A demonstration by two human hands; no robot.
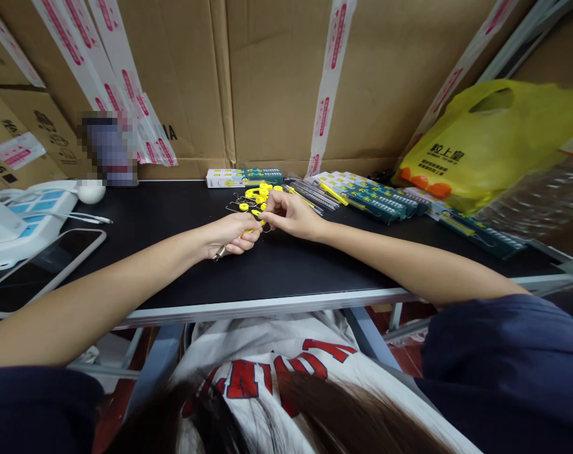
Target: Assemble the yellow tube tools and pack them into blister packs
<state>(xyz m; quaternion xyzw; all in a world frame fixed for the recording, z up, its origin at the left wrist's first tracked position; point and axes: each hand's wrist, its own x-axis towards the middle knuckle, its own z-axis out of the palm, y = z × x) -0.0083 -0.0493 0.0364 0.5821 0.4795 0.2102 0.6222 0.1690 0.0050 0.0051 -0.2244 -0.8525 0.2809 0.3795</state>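
Observation:
My left hand (234, 234) is closed around a slim tool with yellow parts and a metal tip (219, 253) that sticks out below the palm. My right hand (293, 216) meets it from the other side, thumb and forefinger pinched together by the tool's yellow upper end (258, 215). What those fingertips hold, if anything, is too small to make out. Just behind both hands lies a pile of yellow plastic pieces with bent dark wire (262, 191). Slim metal rods (314, 194) lie to the right of the pile.
Printed boxes (243, 178) lie at the back, with several more boxes (371, 198) to the right. A yellow plastic bag (485, 151) stands far right. At left are a power strip (35, 227) and a phone (45, 271). Cardboard (277, 82) walls off the black table (286, 271).

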